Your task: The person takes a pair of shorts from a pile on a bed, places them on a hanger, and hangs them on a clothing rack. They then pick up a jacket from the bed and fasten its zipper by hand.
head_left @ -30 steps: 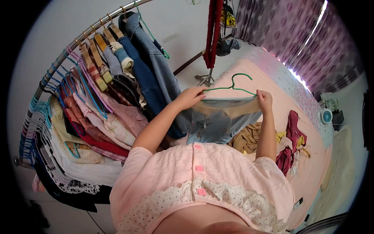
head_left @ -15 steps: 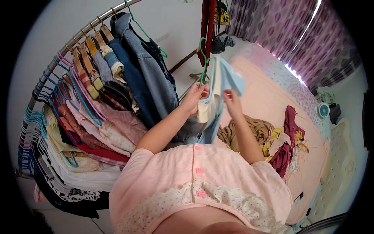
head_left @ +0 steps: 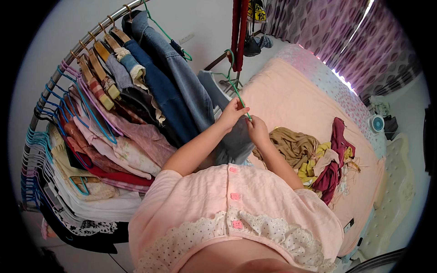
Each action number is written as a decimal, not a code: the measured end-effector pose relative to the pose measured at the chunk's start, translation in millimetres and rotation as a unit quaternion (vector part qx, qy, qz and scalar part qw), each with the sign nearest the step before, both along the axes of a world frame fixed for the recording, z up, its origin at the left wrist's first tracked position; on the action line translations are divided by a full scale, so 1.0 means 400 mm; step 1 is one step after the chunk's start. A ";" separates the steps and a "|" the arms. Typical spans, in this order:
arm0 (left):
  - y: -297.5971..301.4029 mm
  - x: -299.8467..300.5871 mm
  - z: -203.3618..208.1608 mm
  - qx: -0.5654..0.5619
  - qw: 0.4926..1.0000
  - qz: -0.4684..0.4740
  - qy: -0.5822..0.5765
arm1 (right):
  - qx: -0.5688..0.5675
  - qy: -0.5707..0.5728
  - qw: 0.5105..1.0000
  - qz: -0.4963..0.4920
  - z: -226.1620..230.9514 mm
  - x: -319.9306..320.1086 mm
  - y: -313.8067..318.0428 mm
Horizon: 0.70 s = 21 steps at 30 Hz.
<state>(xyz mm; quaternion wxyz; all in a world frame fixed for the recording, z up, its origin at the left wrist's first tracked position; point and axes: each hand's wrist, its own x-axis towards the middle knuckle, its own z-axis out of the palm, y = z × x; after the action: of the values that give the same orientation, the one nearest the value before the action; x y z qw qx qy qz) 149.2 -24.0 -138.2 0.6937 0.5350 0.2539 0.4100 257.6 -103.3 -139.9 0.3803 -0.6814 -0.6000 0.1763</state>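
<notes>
My left hand [head_left: 232, 115] is closed on the lower arm of a green clothes hanger [head_left: 235, 85]. The hanger is tilted, with its hook pointing up and away from me. My right hand [head_left: 258, 130] is closed at the lower end of that same arm, close beside the left hand. A blue-grey garment [head_left: 212, 87] shows at the hanger's far side; how it sits on the hanger is not plain. Grey cloth [head_left: 237, 139] hangs below and between my hands, and my hands and wrists hide part of it.
At left, a curved metal clothes rail [head_left: 63, 61] carries many hung garments, among them a denim jacket [head_left: 175, 68]. A bed [head_left: 291, 100] with a peach sheet lies to the right, holding a heap of brown, yellow and maroon clothes [head_left: 296, 148]. A small round fan [head_left: 376, 123] stands beyond.
The hanger has turned and tilted, its lower end now toward my right hand. My right hand has come down and in to grip it. The light blue and cream cloth has swung out of sight.
</notes>
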 end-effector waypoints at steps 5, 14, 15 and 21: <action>0.000 -0.009 0.002 -0.067 0.997 0.016 0.019 | -0.036 0.035 0.999 -0.009 0.006 0.010 -0.014; -0.016 -0.073 0.089 0.229 0.949 0.118 0.181 | -0.025 0.171 0.984 -0.039 -0.005 0.099 0.019; -0.022 -0.092 0.130 0.351 0.889 0.176 0.236 | -0.008 0.152 0.987 -0.057 0.002 0.109 0.032; -0.020 -0.214 0.292 0.572 0.644 0.346 0.372 | 0.070 0.115 0.989 -0.055 0.093 0.106 0.167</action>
<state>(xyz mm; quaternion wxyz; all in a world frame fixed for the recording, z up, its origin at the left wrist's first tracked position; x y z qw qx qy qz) 63.5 -32.0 -21.2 -0.0955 0.8060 0.3723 0.4501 300.0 -36.6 -102.7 0.5025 -0.6605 -0.5246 0.1899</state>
